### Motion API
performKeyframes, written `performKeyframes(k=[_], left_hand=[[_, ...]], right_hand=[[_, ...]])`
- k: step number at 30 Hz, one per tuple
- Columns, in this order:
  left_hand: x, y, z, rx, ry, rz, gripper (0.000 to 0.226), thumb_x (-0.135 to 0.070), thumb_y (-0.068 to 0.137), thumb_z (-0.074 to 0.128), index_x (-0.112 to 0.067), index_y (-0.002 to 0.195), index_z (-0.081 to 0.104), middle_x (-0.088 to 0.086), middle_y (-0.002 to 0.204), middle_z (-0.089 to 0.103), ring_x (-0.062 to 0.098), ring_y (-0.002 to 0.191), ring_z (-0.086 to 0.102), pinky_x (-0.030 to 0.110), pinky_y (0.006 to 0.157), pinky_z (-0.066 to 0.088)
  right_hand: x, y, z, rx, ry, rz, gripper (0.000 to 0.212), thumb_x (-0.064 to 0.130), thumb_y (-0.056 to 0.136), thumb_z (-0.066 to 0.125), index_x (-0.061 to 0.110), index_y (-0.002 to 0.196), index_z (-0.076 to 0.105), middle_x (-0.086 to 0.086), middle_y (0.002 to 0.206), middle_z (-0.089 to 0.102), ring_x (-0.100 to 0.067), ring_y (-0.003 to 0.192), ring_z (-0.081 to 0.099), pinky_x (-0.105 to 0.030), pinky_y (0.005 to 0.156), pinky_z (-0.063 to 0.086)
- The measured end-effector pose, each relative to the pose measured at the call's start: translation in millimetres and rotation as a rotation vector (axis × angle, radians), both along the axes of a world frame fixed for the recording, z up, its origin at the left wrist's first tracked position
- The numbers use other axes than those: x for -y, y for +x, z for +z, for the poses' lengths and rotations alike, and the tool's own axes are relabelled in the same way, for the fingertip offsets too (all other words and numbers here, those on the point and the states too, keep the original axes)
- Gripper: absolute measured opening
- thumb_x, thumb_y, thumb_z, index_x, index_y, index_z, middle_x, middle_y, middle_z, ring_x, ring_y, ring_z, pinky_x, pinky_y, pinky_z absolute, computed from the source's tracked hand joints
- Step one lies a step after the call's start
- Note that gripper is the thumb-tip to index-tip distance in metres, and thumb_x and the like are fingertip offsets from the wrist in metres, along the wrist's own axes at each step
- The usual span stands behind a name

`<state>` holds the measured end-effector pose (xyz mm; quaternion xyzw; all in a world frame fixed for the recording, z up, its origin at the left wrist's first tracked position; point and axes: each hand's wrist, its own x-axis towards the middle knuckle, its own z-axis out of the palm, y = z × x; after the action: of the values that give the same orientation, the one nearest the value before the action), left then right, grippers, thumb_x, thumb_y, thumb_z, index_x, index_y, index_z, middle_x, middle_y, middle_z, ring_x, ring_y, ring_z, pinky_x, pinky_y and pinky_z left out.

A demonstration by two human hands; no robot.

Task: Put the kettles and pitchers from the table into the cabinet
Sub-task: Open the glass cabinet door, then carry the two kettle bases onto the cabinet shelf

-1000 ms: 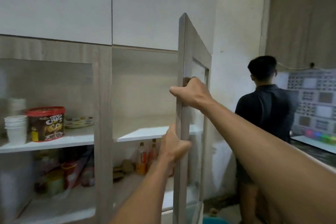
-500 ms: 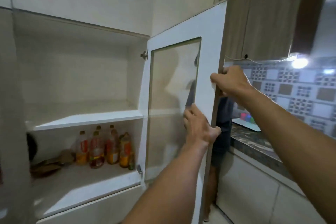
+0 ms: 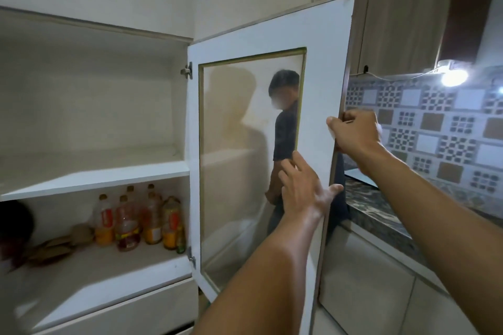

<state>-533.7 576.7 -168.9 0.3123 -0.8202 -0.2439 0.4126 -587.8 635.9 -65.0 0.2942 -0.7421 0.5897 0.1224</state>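
The cabinet [image 3: 95, 179] stands open, with a bare white upper shelf and a lower shelf. Its glass-paned door [image 3: 324, 68] is swung wide to the right. My right hand [image 3: 353, 134] grips the door's outer edge at mid height. My left hand [image 3: 303, 187] rests flat on the door's inner face just below, fingers spread, holding nothing. No kettle or pitcher is in view, and the table is out of sight.
Several oil and sauce bottles [image 3: 138, 220] stand at the back of the lower shelf, with brown packets [image 3: 54, 246] to their left. A person [image 3: 285, 128] shows through the door glass. A dark stone counter [image 3: 381, 212] and patterned tile wall [image 3: 435, 128] lie right.
The door has swung from edge-on to wide open. My left hand let go of the door edge and now lies flat on the inner face. My view turned right.
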Motion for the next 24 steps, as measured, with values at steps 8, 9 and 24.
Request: performKeyframes(k=[8, 9, 24], left_hand=[[64, 44, -1, 0.056, -0.036, -0.113, 0.075, -0.047, 0.093, 0.057, -0.015, 0.152, 0.023, 0.010, 0.150, 0.029, 0.028, 0.134, 0.042, 0.043, 0.109, 0.043], [77, 56, 1, 0.055, -0.025, -0.061, 0.068, -0.042, 0.095, 0.056, -0.014, 0.150, 0.027, 0.010, 0.148, 0.031, 0.028, 0.131, 0.045, 0.043, 0.107, 0.045], [268, 371, -9, 0.306, -0.090, 0.668, 0.052, -0.040, 0.097, 0.051, -0.008, 0.137, 0.041, 0.015, 0.138, 0.044, 0.036, 0.129, 0.043, 0.047, 0.106, 0.037]], right_hand=[[38, 39, -4, -0.660, -0.200, -0.146, 0.023, 0.019, 0.089, 0.056, 0.013, 0.111, 0.058, -0.009, 0.110, 0.061, -0.021, 0.096, 0.060, -0.038, 0.080, 0.054], [49, 47, -7, -0.658, -0.130, -0.075, 0.024, 0.020, 0.089, 0.055, 0.013, 0.112, 0.058, -0.009, 0.111, 0.061, -0.022, 0.098, 0.060, -0.041, 0.082, 0.055], [298, 286, -101, -0.505, 0.478, 0.581, 0.052, 0.035, 0.097, 0.049, 0.011, 0.143, 0.041, -0.015, 0.146, 0.047, -0.036, 0.133, 0.043, -0.049, 0.106, 0.041]])
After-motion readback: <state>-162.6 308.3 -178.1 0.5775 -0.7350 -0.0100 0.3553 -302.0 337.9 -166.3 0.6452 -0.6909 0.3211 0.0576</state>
